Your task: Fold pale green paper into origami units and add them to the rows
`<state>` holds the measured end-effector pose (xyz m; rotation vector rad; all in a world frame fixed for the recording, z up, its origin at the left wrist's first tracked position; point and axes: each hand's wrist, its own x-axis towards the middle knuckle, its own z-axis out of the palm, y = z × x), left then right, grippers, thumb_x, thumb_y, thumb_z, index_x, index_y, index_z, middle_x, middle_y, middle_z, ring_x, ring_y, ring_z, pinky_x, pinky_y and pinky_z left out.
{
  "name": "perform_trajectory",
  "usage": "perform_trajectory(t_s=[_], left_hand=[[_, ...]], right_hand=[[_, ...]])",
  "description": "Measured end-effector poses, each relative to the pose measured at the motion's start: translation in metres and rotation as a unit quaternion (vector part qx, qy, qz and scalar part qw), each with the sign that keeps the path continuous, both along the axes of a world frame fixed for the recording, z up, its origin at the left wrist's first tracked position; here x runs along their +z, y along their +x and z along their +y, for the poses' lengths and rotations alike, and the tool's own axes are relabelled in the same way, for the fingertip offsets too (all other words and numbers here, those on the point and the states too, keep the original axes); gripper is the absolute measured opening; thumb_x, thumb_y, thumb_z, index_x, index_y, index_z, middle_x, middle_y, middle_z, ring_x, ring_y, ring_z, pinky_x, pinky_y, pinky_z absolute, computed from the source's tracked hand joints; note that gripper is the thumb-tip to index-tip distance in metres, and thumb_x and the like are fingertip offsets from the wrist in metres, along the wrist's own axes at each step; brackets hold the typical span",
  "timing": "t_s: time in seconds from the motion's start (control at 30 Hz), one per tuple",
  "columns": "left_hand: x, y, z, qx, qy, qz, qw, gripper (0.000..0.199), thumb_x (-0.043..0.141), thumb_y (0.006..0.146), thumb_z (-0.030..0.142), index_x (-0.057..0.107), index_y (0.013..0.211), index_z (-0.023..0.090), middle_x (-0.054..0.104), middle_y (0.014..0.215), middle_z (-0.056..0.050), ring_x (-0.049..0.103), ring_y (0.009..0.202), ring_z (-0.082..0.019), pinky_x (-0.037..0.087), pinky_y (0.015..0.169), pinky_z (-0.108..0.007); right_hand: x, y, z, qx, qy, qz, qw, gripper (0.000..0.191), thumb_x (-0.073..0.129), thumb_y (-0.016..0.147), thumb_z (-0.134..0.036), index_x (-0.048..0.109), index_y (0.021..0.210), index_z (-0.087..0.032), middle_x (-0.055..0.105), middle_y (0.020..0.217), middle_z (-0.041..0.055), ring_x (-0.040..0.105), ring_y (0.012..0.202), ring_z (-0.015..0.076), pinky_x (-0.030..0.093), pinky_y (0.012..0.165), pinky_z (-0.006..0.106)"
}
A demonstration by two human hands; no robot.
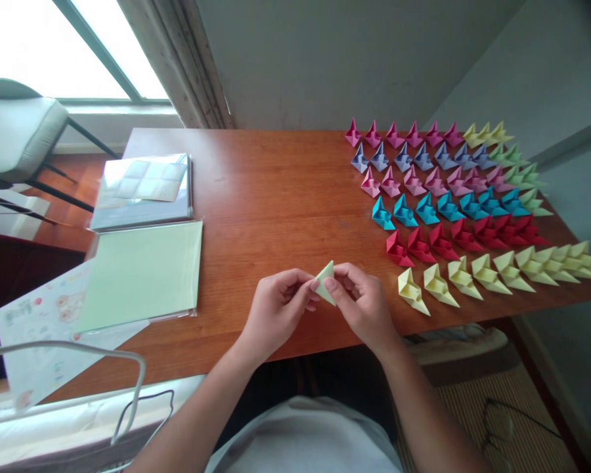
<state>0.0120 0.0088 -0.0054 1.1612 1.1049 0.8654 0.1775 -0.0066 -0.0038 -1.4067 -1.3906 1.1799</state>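
Note:
A small folded piece of pale green paper (326,281) is pinched between my two hands above the front of the table. My left hand (280,307) grips its left corner with thumb and fingers. On the other side, my right hand (362,303) presses its thumb against the paper's face, with the fingers curled behind. To the right stand rows of folded paper boats; the closest row is pale yellow boats (412,291). Behind it are rows of red boats (443,242) and blue boats (427,209).
A stack of light green paper (142,276) lies left on the wooden table (270,190), with a clear-wrapped pack (142,213) behind it. A printed sheet (34,328) sticks out beneath. A white metal tube (98,348) curves at lower left; a chair (24,131) stands by the window.

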Motion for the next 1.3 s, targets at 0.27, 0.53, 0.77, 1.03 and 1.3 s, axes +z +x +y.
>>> perform_trajectory(t_s=[0.27,0.53,0.77,1.03,1.3], left_hand=[[-0.001,0.001,-0.001,-0.041,0.031,0.02,0.998,0.024,0.063,0.093,0.037,0.067,0.081,0.016,0.069,0.073,-0.004,0.066,0.066,-0.015,0.053,0.062,-0.023],[0.003,0.0,0.002,0.039,-0.008,-0.05,0.998,0.021,0.066,0.092,0.035,0.067,0.086,0.015,0.071,0.076,-0.002,0.066,0.068,-0.013,0.052,0.064,-0.021],[0.002,0.003,0.002,0.057,-0.001,-0.055,0.997,0.022,0.07,0.09,0.035,0.067,0.085,0.014,0.068,0.075,-0.001,0.064,0.068,-0.011,0.052,0.065,-0.021],[-0.002,0.0,0.001,0.038,-0.01,-0.096,0.995,0.02,0.079,0.082,0.031,0.07,0.086,0.014,0.071,0.077,-0.002,0.066,0.07,-0.012,0.054,0.068,-0.021],[0.002,-0.004,0.002,0.01,-0.045,-0.097,0.994,0.017,0.077,0.084,0.029,0.074,0.087,0.013,0.076,0.077,-0.004,0.067,0.067,-0.011,0.052,0.063,-0.019]], right_hand=[[0.0,-0.002,0.009,-0.044,0.06,-0.041,0.996,0.022,0.065,0.092,-0.035,0.067,0.076,-0.021,0.066,0.068,-0.0003,0.059,0.063,0.0146,0.047,0.06,0.026],[0.001,0.0,0.001,0.01,-0.01,0.086,0.996,0.021,0.057,0.098,-0.04,0.069,0.102,-0.023,0.072,0.083,0.0012,0.067,0.071,0.0162,0.053,0.062,0.025],[-0.007,-0.004,-0.004,-0.004,0.028,0.004,1.0,0.014,0.064,0.095,-0.034,0.07,0.1,-0.023,0.075,0.091,0.0037,0.071,0.08,0.019,0.056,0.071,0.029],[0.001,-0.006,-0.001,0.004,0.083,-0.056,0.995,0.009,0.063,0.094,-0.026,0.068,0.09,-0.021,0.073,0.079,-0.0004,0.067,0.07,0.0145,0.051,0.067,0.025],[0.005,0.008,0.001,0.05,0.004,0.043,0.998,0.026,0.053,0.101,-0.032,0.069,0.085,-0.02,0.066,0.072,-0.0024,0.062,0.066,0.0124,0.047,0.061,0.022]])
